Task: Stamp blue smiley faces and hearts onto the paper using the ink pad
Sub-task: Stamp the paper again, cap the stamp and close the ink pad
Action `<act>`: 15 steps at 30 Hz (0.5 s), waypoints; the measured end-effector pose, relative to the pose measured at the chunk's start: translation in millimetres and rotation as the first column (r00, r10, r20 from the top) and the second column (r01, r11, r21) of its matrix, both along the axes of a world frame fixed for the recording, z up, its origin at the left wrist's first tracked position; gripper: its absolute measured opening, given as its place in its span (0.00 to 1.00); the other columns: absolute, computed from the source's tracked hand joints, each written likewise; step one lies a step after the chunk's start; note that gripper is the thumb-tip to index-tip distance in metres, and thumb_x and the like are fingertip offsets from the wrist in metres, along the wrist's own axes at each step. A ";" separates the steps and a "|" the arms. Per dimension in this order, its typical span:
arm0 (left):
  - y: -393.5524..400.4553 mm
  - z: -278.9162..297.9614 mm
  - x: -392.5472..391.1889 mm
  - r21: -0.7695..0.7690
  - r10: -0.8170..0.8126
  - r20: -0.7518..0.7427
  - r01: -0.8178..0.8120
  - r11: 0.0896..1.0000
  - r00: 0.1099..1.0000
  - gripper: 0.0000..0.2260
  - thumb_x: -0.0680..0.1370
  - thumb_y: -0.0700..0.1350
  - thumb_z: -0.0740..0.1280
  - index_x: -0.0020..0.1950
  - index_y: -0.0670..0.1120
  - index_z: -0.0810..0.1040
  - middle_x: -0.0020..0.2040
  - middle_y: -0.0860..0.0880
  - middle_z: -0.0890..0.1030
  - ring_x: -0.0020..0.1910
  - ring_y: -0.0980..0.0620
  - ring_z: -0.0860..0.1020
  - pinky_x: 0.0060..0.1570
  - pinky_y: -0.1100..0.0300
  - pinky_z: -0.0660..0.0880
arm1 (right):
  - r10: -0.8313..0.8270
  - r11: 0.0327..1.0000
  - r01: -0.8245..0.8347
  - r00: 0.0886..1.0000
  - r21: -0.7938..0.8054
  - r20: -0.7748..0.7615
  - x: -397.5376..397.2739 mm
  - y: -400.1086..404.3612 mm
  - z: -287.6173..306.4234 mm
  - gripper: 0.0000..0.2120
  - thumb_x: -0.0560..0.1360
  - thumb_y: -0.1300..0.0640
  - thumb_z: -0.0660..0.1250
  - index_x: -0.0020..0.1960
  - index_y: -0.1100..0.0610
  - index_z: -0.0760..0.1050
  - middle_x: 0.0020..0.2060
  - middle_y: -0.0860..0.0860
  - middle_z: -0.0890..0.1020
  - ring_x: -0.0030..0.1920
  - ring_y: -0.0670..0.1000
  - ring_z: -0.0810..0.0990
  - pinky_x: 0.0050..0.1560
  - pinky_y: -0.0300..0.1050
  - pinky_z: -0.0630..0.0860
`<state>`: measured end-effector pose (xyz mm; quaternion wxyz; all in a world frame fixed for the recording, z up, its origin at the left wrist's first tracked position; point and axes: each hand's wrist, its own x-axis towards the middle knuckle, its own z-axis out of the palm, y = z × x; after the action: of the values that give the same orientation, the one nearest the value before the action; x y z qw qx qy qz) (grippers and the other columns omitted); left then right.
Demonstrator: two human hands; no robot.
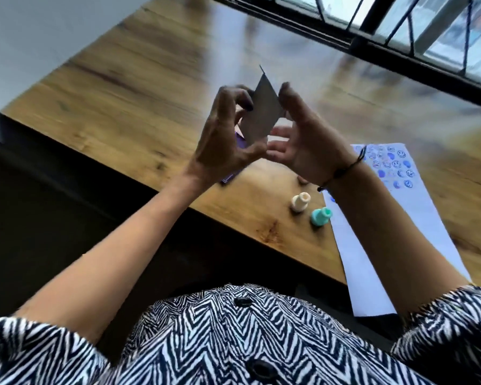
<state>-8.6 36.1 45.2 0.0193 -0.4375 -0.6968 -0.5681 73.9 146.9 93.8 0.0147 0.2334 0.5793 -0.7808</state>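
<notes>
Both hands are raised above the wooden table [128, 87], holding a flat dark grey square, probably the ink pad case [264, 107], tilted on edge. My left hand [228, 137] pinches its left side and my right hand [306, 137] cups its right side. A white sheet of paper [372, 245] lies at the right, with several blue smiley faces and blobs stamped on its far end [392, 168]. A white stamp [299, 202] and a teal stamp [320, 216] stand on the table beside the paper's left edge. A purple piece [229, 177] shows under my left wrist.
The table's near edge runs diagonally from upper left to lower right, with dark floor below it. A black window frame [400, 48] borders the far side. The paper overhangs the table's near edge. My zebra-patterned shirt fills the bottom.
</notes>
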 end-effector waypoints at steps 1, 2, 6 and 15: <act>-4.1 -2.8 3.1 0.021 -0.017 0.002 0.017 1.000 1.000 0.21 0.63 0.34 0.72 0.49 0.31 0.66 0.54 0.32 0.70 0.54 0.46 0.71 0.52 0.65 0.73 | 0.052 0.998 -0.052 0.999 -0.041 0.000 0.0 -3.0 -1.7 0.16 0.77 0.43 0.55 0.49 0.53 0.74 0.47 0.58 0.78 0.39 0.53 0.79 0.45 0.44 0.77; -7.7 -6.2 5.4 0.034 -0.032 0.002 0.032 0.999 0.999 0.21 0.63 0.34 0.72 0.49 0.31 0.65 0.54 0.31 0.69 0.54 0.48 0.70 0.53 0.63 0.74 | 0.094 0.993 -0.094 0.996 -0.065 -0.004 0.1 -5.1 -3.9 0.14 0.76 0.44 0.57 0.50 0.53 0.73 0.49 0.58 0.75 0.41 0.54 0.77 0.49 0.46 0.74; -27.7 -18.6 -5.2 -0.166 -0.034 -0.032 0.028 0.986 0.999 0.22 0.69 0.40 0.67 0.59 0.35 0.64 0.59 0.36 0.72 0.61 0.45 0.72 0.62 0.57 0.68 | 0.046 0.871 -0.068 0.997 0.486 0.057 -5.1 -6.9 -18.7 0.24 0.64 0.48 0.72 0.54 0.56 0.68 0.48 0.55 0.75 0.46 0.54 0.77 0.49 0.49 0.74; -41.0 -27.4 -48.8 -0.412 0.224 0.513 0.009 0.911 0.829 0.22 0.69 0.31 0.52 0.61 0.42 0.67 0.52 0.44 0.78 0.43 0.55 0.76 0.39 0.74 0.71 | 0.072 0.278 -0.189 0.982 0.942 0.176 -16.5 -30.4 -65.3 0.36 0.63 0.47 0.74 0.63 0.58 0.61 0.57 0.58 0.72 0.57 0.59 0.69 0.48 0.46 0.64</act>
<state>-57.4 -4.9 17.9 -0.2380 -0.2096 -0.7970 -0.5140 57.4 116.6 28.5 -0.0349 0.1860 0.9454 -0.2654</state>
